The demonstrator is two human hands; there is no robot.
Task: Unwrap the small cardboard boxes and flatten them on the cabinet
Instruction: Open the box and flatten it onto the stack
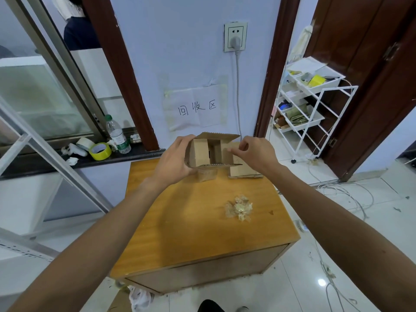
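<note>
A small brown cardboard box is held above the far end of the wooden cabinet, its end flaps spread open toward me. My left hand grips its left side, fingers curled over the top edge. My right hand pinches the right flap. Behind my right hand, more cardboard rests on the cabinet top. A strip of clear tape hangs below the box. A crumpled wad of clear tape lies on the cabinet's right half.
A dark window sill to the left holds a yellow tape roll, a beige tape roll and a water bottle. A white trolley rack stands at the right. Cables trail on the tiled floor. A paper sign is taped to the wall.
</note>
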